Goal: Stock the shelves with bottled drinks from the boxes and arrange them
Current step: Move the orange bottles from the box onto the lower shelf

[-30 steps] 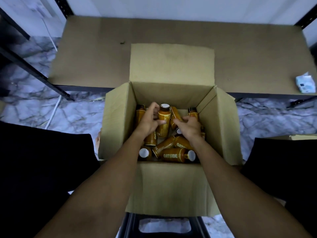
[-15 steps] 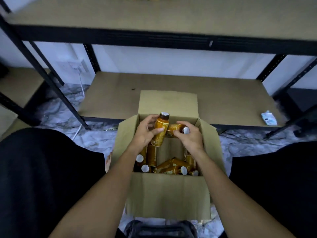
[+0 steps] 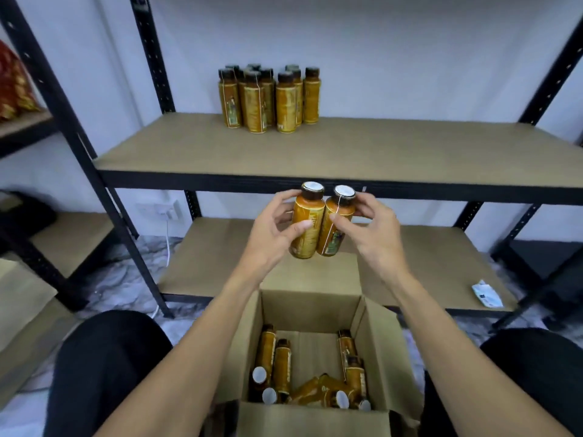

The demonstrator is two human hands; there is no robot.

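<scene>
My left hand grips an orange-brown bottle with a white-topped dark cap. My right hand grips a second matching bottle. Both bottles are upright, side by side and touching, in the air above the open cardboard box and just below the front edge of the middle shelf. Several more bottles stand or lie inside the box. A cluster of several matching bottles stands at the back of the middle shelf.
The lower shelf behind the box carries a small white packet at its right end. Black metal uprights frame the rack. A red bag sits on the neighbouring rack at left. My dark-clothed knees flank the box.
Both hands lifted out of the box, each with a bottle, and rose to the middle shelf's edge. The right bottle turned from lying sideways to upright. The view tilted upward.
</scene>
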